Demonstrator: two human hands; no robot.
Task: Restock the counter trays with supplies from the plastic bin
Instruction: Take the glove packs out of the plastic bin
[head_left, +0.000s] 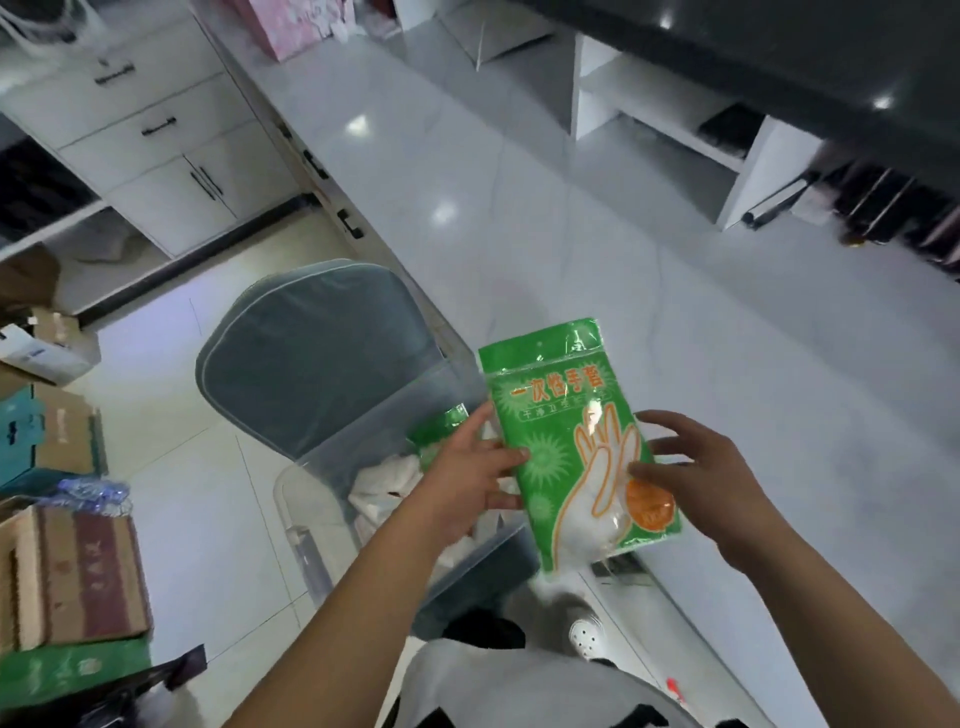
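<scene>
Just right of the plastic bin (395, 499), held over the edge of the white counter (519, 218), a green packet of disposable gloves (571, 441) sits between both hands. The left hand (467, 478) pinches the packet's left edge, thumb on the front and fingers behind. The right hand (701, 478) has its thumb pressed on the printed front, with fingers that seem to reach round the right edge; I judge it a light grip, though the back of the packet is hidden.

The bin stands on the floor with its grey lid (317, 358) tipped up on the far side. Another green packet and white wrapped packs lie inside it. No counter tray can be made out from this view, so the place to put the packet is not yet plain.

To do this step well, the packet should probably be kept flat and supported along both edges, since the thin film looks slippery and likely to sag. It then wants carrying further right of the bin, onto the counter.

On the front, large orange characters read 一次性手套, above a white outline of a glove. The smaller line beneath and the orange round badge are too blurred to read.
</scene>
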